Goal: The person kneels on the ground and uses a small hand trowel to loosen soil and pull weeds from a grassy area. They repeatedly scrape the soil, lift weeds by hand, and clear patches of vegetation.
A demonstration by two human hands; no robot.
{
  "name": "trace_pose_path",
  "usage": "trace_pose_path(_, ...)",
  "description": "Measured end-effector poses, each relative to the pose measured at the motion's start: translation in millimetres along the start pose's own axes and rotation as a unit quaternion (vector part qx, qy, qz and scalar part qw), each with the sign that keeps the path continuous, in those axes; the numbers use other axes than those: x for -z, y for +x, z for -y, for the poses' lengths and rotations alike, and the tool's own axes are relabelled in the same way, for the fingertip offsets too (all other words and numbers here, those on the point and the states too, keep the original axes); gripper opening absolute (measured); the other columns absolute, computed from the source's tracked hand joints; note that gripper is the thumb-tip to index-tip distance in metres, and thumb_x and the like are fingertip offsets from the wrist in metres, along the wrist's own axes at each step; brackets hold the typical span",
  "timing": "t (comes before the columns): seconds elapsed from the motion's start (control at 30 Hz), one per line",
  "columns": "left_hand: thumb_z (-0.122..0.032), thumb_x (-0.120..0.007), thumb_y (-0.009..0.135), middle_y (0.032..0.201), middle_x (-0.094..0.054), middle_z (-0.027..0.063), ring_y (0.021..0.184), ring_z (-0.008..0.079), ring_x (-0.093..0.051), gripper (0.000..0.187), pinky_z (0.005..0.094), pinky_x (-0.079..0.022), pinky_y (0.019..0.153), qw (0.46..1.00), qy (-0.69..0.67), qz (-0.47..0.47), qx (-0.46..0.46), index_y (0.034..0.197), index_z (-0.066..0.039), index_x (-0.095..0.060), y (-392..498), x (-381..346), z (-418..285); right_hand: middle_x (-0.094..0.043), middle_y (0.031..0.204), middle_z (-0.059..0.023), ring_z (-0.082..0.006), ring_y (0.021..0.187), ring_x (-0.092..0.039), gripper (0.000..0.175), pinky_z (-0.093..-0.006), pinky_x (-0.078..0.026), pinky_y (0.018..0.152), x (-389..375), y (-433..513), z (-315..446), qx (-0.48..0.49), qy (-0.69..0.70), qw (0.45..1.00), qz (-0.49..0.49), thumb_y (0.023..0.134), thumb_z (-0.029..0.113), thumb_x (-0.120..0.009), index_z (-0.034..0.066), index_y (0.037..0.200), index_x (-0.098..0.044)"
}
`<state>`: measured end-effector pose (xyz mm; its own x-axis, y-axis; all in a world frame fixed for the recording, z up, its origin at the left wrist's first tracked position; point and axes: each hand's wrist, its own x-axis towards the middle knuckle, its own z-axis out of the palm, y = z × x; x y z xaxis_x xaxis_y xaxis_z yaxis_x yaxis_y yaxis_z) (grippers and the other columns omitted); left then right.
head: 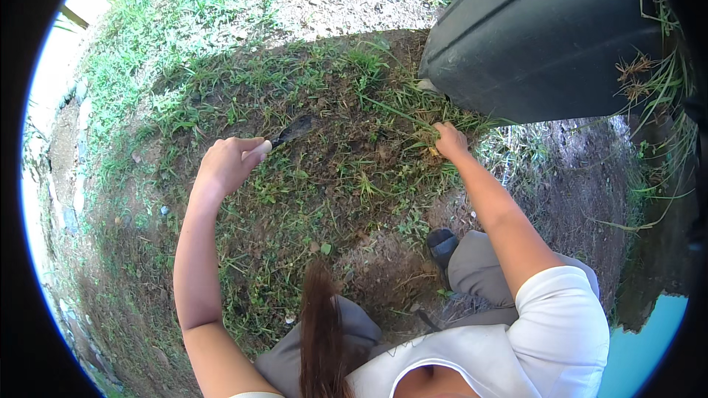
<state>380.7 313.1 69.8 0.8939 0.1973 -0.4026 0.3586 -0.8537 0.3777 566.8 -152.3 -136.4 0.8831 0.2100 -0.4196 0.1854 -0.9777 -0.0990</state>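
My left hand grips the end of a dark-bladed hand tool, a knife or a narrow trowel. Its blade slants up and to the right, low over soil and short grass; whether the tip touches the ground I cannot tell. To the right, my right hand is closed around some long green grass blades near the ground. Those blades stretch leftward from my fist. Between my hands lies dark soil with clumps of grass and weeds.
A large black plastic container leans over the ground at the upper right, with long grass beside it. Stones line the left edge. My shoe rests on the soil below my right arm. A turquoise surface shows at lower right.
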Motion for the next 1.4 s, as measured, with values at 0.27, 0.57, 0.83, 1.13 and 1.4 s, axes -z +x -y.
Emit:
trace_pose_path(0.27, -0.028, -0.056, 0.100, 0.074, -0.070, 0.0179, 0.070, 0.0358, -0.069, 0.026, 0.0472, -0.056, 0.064, 0.983, 0.135, -0.031, -0.119, 0.104, -0.011, -0.074, 42.3, -82.3, -33.3, -0.048, 0.142, -0.0171, -0.0384, 0.112, -0.064, 0.074, -0.0498, -0.053, 0.091, 51.9, 72.8, 120.4, 0.063, -0.066, 0.995, -0.032, 0.086, 0.050, -0.073, 0.0141, 0.145, -0.046)
trace_pose_path(0.57, -0.029, -0.054, 0.101, 0.072, -0.068, 0.0207, 0.070, 0.0384, -0.069, 0.027, 0.0500, -0.056, 0.067, 0.989, 0.119, -0.013, -0.090, 0.107, -0.011, -0.074, 52.4, -91.2, -29.3, -0.056, 0.122, -0.0217, -0.0443, 0.100, -0.063, 0.042, -0.0540, -0.053, 0.081, -27.2, 102.6, 104.6, 0.072, 0.024, 0.995, -0.062, 0.097, 0.037, -0.062, 0.0090, 0.126, -0.051)
trace_pose_path(0.83, -0.028, -0.057, 0.100, 0.082, -0.071, 0.0197, 0.077, 0.0382, -0.070, 0.025, 0.0493, -0.056, 0.069, 0.987, 0.103, -0.007, -0.127, 0.117, -0.015, -0.068, 47.3, -88.6, -10.4, -0.064, 0.105, -0.0145, -0.0375, 0.085, -0.068, 0.031, -0.0517, -0.055, 0.071, -45.3, -23.9, -4.8, 0.112, -0.116, 0.987, 0.010, 0.089, 0.024, -0.065, 0.0101, 0.114, -0.054)
trace_pose_path(1.13, -0.033, -0.055, 0.100, 0.086, -0.072, 0.0169, 0.082, 0.0379, -0.070, 0.026, 0.0487, -0.056, 0.071, 0.990, 0.065, -0.022, -0.121, 0.114, -0.018, -0.071, 36.7, -82.5, -6.9, -0.054, 0.134, -0.0215, -0.0378, 0.112, -0.063, 0.047, -0.0473, -0.055, 0.088, 10.9, 3.3, 94.2, 0.047, -0.171, 0.979, 0.105, 0.097, 0.026, -0.061, -0.0002, 0.135, -0.051)
trace_pose_path(1.4, -0.032, -0.056, 0.100, 0.084, -0.071, 0.0204, 0.080, 0.0394, -0.069, 0.027, 0.0494, -0.056, 0.075, 0.981, 0.135, -0.016, -0.142, 0.114, -0.016, -0.073, 46.7, -80.5, -31.9, -0.063, 0.107, -0.0235, -0.0378, 0.093, -0.065, 0.043, -0.0469, -0.054, 0.079, -32.5, 35.4, 180.0, -0.066, 0.079, 0.987, 0.124, 0.102, 0.027, -0.056, -0.0011, 0.134, -0.048)
